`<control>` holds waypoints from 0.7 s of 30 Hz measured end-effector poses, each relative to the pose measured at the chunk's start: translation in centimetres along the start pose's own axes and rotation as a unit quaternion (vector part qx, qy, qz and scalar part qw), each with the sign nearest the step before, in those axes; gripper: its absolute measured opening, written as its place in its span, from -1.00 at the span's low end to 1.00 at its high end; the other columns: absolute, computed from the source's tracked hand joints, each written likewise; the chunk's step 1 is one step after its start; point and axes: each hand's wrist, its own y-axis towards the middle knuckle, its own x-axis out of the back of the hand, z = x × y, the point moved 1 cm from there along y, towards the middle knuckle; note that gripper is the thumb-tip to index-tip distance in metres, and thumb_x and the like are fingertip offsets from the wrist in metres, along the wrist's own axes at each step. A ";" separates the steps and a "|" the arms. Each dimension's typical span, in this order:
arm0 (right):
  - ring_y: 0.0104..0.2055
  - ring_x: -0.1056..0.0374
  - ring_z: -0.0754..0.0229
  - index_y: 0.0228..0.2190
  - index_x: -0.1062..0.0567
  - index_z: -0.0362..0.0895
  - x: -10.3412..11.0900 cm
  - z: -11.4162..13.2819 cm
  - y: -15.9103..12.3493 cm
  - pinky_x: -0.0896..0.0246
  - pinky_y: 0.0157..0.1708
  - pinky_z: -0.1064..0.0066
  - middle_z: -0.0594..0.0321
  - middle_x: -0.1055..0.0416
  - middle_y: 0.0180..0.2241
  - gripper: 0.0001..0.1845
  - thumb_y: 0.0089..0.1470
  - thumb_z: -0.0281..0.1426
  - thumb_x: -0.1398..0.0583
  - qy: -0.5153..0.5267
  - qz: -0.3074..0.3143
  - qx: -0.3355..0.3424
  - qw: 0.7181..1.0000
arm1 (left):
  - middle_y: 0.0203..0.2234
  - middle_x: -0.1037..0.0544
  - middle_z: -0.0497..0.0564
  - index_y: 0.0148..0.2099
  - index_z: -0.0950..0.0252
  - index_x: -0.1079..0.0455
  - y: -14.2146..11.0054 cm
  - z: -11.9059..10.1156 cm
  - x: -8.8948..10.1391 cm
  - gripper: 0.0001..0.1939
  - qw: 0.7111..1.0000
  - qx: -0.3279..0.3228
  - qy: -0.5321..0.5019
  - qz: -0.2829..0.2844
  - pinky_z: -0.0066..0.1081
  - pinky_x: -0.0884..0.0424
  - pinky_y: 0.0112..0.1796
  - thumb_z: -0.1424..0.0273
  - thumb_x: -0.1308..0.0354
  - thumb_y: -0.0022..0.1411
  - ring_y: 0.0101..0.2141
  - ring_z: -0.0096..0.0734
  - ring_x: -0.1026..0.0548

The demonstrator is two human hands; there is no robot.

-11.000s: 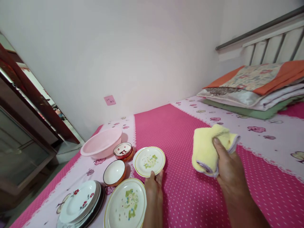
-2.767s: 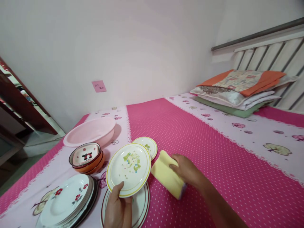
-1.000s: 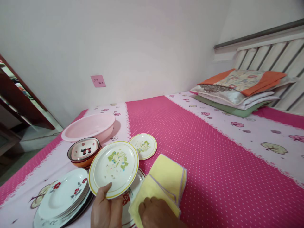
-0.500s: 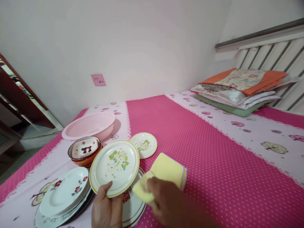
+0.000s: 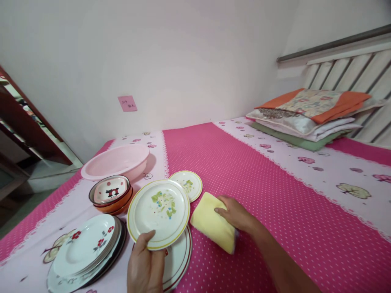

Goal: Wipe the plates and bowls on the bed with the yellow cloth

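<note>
My left hand (image 5: 146,260) grips a white plate (image 5: 159,215) with a yellow rim and a green leaf pattern, thumb on its face, tilted toward me. A folded yellow cloth (image 5: 212,224) is pinched in my right hand (image 5: 233,211), just right of the plate and apart from it. Beneath the held plate lies a larger plate (image 5: 180,260) with dark red rings, partly covered. A smaller plate (image 5: 191,185) with a like leaf pattern rests behind it, partly hidden.
On the left are a stack of flowered plates (image 5: 84,248), several nested bowls (image 5: 111,191) and a pink basin (image 5: 117,160). Folded cushions (image 5: 308,114) are piled at the far right by a white railing (image 5: 351,73). A pink note (image 5: 127,103) sticks to the wall.
My left hand has moved the plate slightly right. My right hand has drawn the cloth right, away from the plate's lower edge, and turned it.
</note>
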 end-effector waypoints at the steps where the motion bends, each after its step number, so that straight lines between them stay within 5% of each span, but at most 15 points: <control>1: 0.13 -0.42 -0.10 0.05 -0.54 -0.25 -0.1 -0.1 -0.1 -0.19 0.17 0.11 -0.11 -0.51 0.07 -0.52 0.11 -0.33 -0.30 0.003 -0.006 -0.007 1.000 | -0.04 -0.69 0.07 0.29 0.23 -0.41 -0.4 0.0 -0.5 -0.30 1.000 0.013 -0.011 -0.007 -0.21 -0.63 -0.03 0.66 -0.14 0.09 -0.01 -0.06 -0.65; 4: 0.08 -0.46 -0.16 -0.02 -0.57 -0.24 -0.4 -0.8 -0.1 -0.24 0.12 0.07 -0.14 -0.55 0.03 -0.49 -0.02 -0.31 -0.38 0.038 -0.009 -0.040 0.998 | -0.04 -0.70 0.14 0.36 0.30 -0.33 -1.5 0.0 -1.9 -0.27 0.998 0.041 -0.050 -0.022 -0.19 -0.58 0.05 0.71 -0.10 0.14 -0.05 -0.12 -0.67; 7: -0.17 -0.58 -0.11 -0.23 -0.61 -0.20 -0.3 -1.4 0.0 -0.43 -0.16 0.16 -0.02 -0.66 -0.19 -0.61 -0.12 -0.25 -0.41 0.123 0.038 -0.067 0.989 | -0.02 -0.69 0.15 0.41 0.29 -0.28 -1.7 0.3 -2.4 -0.24 0.995 0.056 -0.075 -0.022 -0.13 -0.50 0.15 0.74 -0.06 0.17 -0.03 -0.15 -0.67; 10: -0.29 -0.60 -0.10 -0.22 -0.60 -0.21 0.6 -0.9 -0.3 -0.48 -0.33 0.19 0.02 -0.68 -0.28 -0.51 -0.10 -0.11 -0.37 0.223 0.053 -0.082 0.970 | -0.01 -0.69 0.16 0.41 0.27 -0.29 -1.3 0.7 -2.1 -0.27 0.993 0.066 -0.097 -0.011 -0.05 -0.40 0.23 0.72 -0.06 0.22 0.00 -0.13 -0.65; 13: -0.31 -0.61 -0.08 -0.01 -0.51 -0.23 2.3 0.7 -1.0 -0.51 -0.38 0.21 -0.05 -0.67 -0.20 -0.35 0.00 -0.03 -0.31 0.292 -0.002 -0.095 0.952 | -0.04 -0.70 0.20 0.39 0.32 -0.30 -1.1 1.2 -2.0 -0.34 0.993 0.071 -0.096 -0.026 0.01 -0.35 0.25 0.67 -0.08 0.27 0.02 -0.10 -0.64; 17: -0.23 -0.61 -0.12 0.07 -0.44 -0.19 3.5 4.2 -2.4 -0.53 -0.38 0.20 -0.10 -0.62 -0.08 -0.32 0.01 -0.09 -0.35 0.374 -0.150 -0.095 0.910 | -0.04 -0.70 0.24 0.38 0.35 -0.33 -1.4 2.0 -2.5 -0.46 0.990 0.091 -0.101 -0.038 0.01 -0.40 0.22 0.53 -0.11 0.38 0.04 -0.06 -0.63; 21: -0.20 -0.57 -0.07 0.11 -0.42 -0.16 1.6 8.3 -4.0 -0.54 -0.30 0.19 -0.04 -0.59 -0.09 -0.40 0.16 -0.07 -0.25 0.282 -0.139 0.007 0.949 | 0.01 -0.67 0.23 0.26 0.27 -0.49 -1.9 3.5 -3.3 -0.56 0.984 0.117 -0.132 0.037 -0.10 -0.43 0.20 0.22 -0.09 0.46 0.11 -0.05 -0.58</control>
